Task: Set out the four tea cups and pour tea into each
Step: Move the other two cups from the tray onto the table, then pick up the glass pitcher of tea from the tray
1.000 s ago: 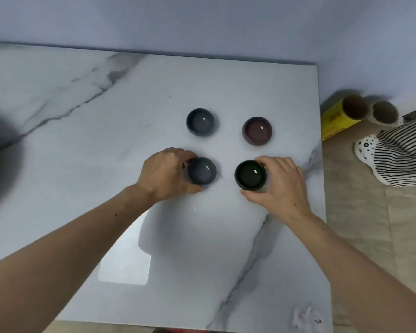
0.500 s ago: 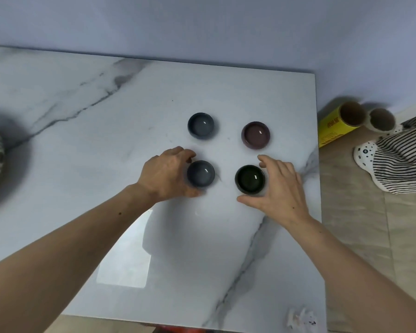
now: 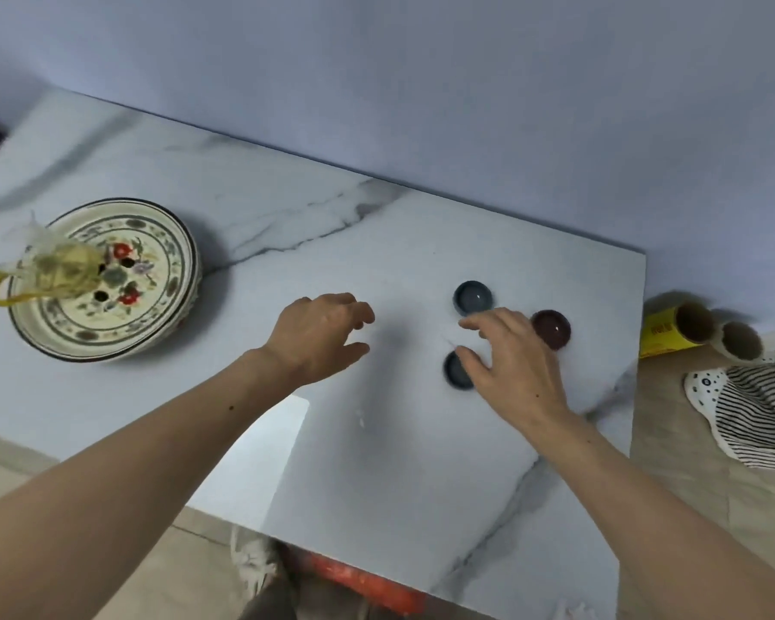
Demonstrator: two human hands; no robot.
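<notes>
Small dark tea cups stand on the marble table (image 3: pixel 376 463). A grey-blue cup (image 3: pixel 473 297) is at the back, a maroon cup (image 3: pixel 551 328) to its right, and a second grey-blue cup (image 3: pixel 455 371) in front, half covered by my right hand (image 3: pixel 511 364). The dark green cup is hidden under that hand. My right hand hovers with fingers spread and holds nothing. My left hand (image 3: pixel 321 335) floats open to the left of the cups. A glass teapot (image 3: pixel 59 270) with a yellow handle rests on a flowered ceramic tray (image 3: pixel 162 306) at the far left.
The table's right edge runs close to the maroon cup. Beyond it on the floor lie a yellow roll (image 3: pixel 672 331), a cardboard tube (image 3: pixel 741 342) and a striped cloth (image 3: pixel 761 409). A wall (image 3: pixel 421 82) backs the table.
Both hands have let go of the two front cups and lifted. They have moved left, and the view has swung left, bringing the tray and teapot into sight.
</notes>
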